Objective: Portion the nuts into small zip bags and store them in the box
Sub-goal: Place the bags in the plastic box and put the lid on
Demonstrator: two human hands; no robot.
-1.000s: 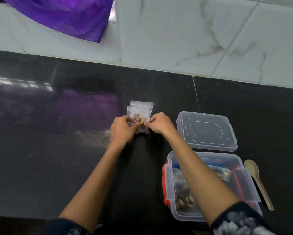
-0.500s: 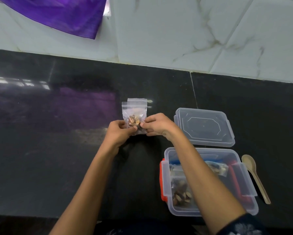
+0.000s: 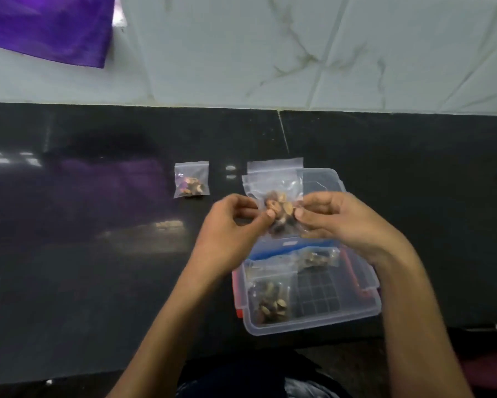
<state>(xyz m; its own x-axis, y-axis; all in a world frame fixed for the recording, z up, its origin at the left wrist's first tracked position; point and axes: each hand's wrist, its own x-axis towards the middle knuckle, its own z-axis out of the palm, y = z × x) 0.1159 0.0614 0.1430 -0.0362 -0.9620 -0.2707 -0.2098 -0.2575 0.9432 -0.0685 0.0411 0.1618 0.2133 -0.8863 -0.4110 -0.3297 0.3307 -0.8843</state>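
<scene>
Both the left hand [image 3: 236, 222] and right hand [image 3: 336, 219] pinch a clear nut-filled zip bag [image 3: 276, 202] above the transparent plastic box [image 3: 339, 311]; two bags look stored, another small filled bag [image 3: 191, 180] waits at centre frame.

The counter [image 3: 98, 254] is dark polished stone, glossy enough to mirror window light and a purple tint. The wall [image 3: 299, 53] behind it is pale tile with grey marble-like veining, smooth with a soft sheen. A purple cloth [image 3: 46, 24] at top left looks satiny, with a slight shine. The held bag [image 3: 276, 185] is thin clear plastic film, crinkled and glinting, its upper part frosted; the nuts [image 3: 279, 209] inside look dry and matt, tan and brown. A second bag [image 3: 191, 179] on the counter is the same clear film. The box [image 3: 342, 317] is translucent, smooth rigid plastic with red plastic clasps; its lid [image 3: 325, 182] is the same clear plastic.
</scene>
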